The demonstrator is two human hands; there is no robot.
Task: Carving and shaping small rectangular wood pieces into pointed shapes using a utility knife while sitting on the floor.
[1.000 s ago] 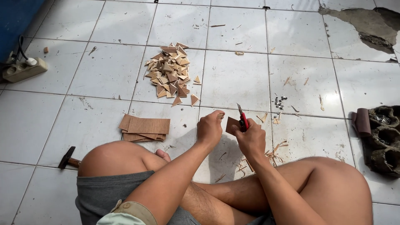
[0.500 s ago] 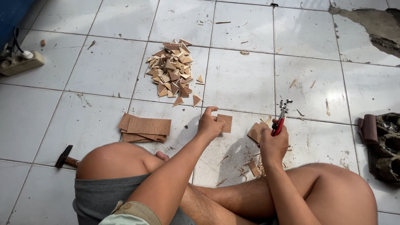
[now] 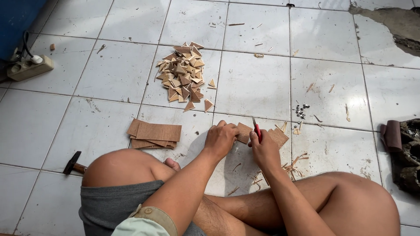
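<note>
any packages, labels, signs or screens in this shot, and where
None in view: no package, label, sign or screen shows on the white tiled floor. What lies there is bare: a pile of small triangular wooden pieces, a stack of flat brown wooden sheets and a beige power strip at the left edge.
</note>
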